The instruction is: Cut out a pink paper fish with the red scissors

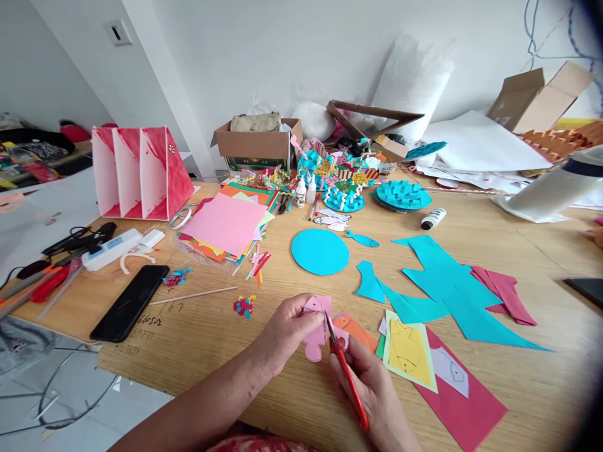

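My left hand (294,323) pinches a piece of pink paper (313,348) with a fish drawn on it, partly cut along its outline. Red-handled scissors (349,383) sit in my right hand (372,392), their blades against the right side of the pink paper. Just right of my hands lie an orange paper with a drawn fish (355,329), a yellow paper fish (405,348) on pale green paper, and a lilac paper fish (450,370) on a dark red sheet (471,417). Beyond them is a blue paper circle (320,251) beside a small blue fish (362,239).
Blue paper offcuts (452,285) spread to the right. On the left are a stack of coloured paper (226,223), a black phone (129,302), a power strip (113,248) and a red-and-white divided stand (141,172). Glue bottles (300,193) and decorated blue crafts (402,195) stand farther back.
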`<state>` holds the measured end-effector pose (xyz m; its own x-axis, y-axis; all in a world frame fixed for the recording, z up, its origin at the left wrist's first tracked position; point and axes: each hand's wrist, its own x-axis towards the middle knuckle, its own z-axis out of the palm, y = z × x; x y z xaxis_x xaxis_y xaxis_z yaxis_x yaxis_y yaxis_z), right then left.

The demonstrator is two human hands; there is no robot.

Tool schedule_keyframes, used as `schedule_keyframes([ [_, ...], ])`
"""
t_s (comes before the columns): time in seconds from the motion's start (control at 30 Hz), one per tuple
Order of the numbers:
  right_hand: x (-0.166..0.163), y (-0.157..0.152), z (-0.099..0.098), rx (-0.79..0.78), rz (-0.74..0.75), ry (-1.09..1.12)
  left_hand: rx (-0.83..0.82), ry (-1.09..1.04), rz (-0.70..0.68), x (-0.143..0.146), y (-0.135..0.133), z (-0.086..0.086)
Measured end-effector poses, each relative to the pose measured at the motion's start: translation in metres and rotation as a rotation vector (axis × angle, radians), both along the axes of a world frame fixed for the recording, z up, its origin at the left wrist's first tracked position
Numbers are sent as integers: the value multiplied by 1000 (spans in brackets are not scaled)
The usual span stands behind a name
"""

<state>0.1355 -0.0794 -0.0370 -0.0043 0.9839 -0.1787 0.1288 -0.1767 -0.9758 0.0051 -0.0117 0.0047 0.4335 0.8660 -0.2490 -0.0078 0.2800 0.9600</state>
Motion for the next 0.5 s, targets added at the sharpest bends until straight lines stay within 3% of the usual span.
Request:
schedule_keyframes([
  [0.5, -1, -2, 6, -41, 64, -11, 49, -8, 23, 0, 1, -1],
])
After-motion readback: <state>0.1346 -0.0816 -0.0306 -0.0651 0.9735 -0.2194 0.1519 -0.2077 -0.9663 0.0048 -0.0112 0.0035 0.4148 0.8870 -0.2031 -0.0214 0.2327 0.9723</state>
